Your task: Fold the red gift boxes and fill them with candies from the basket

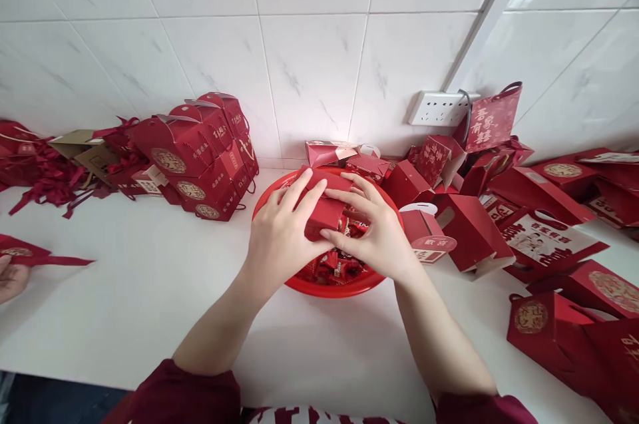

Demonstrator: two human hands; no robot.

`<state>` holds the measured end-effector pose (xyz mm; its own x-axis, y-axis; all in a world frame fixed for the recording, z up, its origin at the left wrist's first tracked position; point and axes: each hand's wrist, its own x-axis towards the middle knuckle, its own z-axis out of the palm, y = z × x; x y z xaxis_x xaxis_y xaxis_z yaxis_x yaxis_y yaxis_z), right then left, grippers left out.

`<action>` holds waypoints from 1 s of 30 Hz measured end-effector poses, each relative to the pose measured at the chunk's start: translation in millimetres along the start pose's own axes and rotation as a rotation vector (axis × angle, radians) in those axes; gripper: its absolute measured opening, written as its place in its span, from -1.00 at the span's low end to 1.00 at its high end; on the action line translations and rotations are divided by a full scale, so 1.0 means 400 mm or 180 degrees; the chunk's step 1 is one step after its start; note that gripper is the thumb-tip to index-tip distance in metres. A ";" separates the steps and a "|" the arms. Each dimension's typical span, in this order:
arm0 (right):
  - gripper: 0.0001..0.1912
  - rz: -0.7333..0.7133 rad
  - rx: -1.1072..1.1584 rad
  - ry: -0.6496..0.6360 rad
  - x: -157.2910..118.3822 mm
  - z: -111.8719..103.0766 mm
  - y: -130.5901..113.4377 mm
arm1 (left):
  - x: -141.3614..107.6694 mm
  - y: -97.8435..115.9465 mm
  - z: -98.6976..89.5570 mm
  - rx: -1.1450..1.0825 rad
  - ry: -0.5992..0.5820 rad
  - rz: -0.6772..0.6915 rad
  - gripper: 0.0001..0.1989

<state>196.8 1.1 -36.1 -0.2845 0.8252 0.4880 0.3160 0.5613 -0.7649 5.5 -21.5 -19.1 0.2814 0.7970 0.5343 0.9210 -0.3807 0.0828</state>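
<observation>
Both my hands are around a small red gift box [327, 212], held above a round red basin [334, 292]. My left hand [279, 227] covers the box's left side, with fingers laid over its top. On the other side, my right hand [377, 231] has its thumb low on the box and its fingers across the upper edge. Wrapped candies [339, 269] in shiny red paper lie in the basin below. The underside of the box is partly hidden by my hands.
Stacked red boxes [200, 158] stand left of the basin. Many loose boxes [469, 231] crowd the right side. A power strip [439, 108] rests against the tiled wall. At far left, another person's hand [12, 281] holds a red box with a ribbon [64, 261].
</observation>
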 end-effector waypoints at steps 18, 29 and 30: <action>-0.67 0.0165 -0.1718 0.0720 -0.116 -0.269 -0.026 | -0.334 -0.474 -0.105 0.0676 0.0646 -0.1238 -0.38; -0.50 0.0545 -0.1761 0.0758 -0.119 -0.275 -0.023 | -0.406 -0.568 0.017 0.0708 -0.0751 -0.1562 -0.23; -0.47 0.0544 -0.1739 0.0762 -0.118 -0.274 -0.023 | -0.398 -0.574 0.016 0.0621 -0.0861 -0.1558 -0.23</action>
<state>306.7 -35.8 -6.0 0.0022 0.8621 0.5068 0.7749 0.3189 -0.5458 -249.1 -57.8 -128.5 -0.1535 0.9592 0.2375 0.9863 0.1341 0.0957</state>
